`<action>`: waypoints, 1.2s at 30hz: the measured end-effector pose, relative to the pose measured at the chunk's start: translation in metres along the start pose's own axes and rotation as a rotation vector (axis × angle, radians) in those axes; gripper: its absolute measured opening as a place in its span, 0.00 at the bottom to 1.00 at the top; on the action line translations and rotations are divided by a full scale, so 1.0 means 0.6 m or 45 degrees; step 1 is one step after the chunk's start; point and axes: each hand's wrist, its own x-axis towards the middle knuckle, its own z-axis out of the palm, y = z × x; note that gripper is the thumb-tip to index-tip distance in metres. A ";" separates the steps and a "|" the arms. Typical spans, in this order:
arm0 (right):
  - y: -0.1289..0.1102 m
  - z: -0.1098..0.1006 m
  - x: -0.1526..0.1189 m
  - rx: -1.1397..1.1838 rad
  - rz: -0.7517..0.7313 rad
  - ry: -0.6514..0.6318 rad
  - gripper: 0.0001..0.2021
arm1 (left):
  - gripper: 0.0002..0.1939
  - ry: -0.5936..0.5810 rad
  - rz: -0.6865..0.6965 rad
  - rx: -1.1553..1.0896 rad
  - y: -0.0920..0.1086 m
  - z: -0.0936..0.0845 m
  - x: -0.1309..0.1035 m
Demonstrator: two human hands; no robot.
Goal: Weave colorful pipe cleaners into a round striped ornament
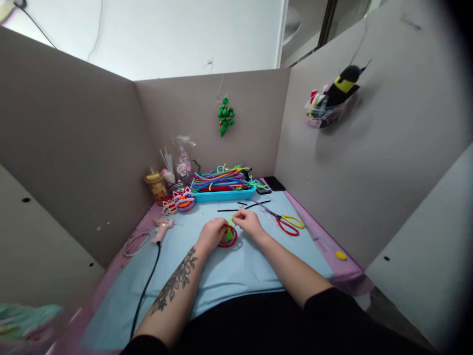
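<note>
My left hand (212,234) grips a small round piece (228,243) shaped from red and green pipe cleaner, just above the blue cloth. Part of the piece lies behind my fingers. From its top comes a bright green pipe cleaner (231,221), and the fingertips of my right hand (250,224) pinch its end. Beyond my hands lie a few short black pipe cleaner lengths (228,211). Scissors (289,225) with one red and one yellow handle rest to the right of my right hand.
A blue tray (221,197) heaped with coloured pipe cleaners stands at the back. Left of it sit fuzzy animal-face ornaments (184,199). A pink glue gun (162,229) lies at left, its black cord (150,281) running toward me. Grey partitions (254,108) enclose the table.
</note>
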 end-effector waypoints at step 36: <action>-0.011 0.003 -0.003 0.820 0.412 -0.492 0.14 | 0.18 -0.207 -0.735 -1.866 -0.009 -0.020 0.007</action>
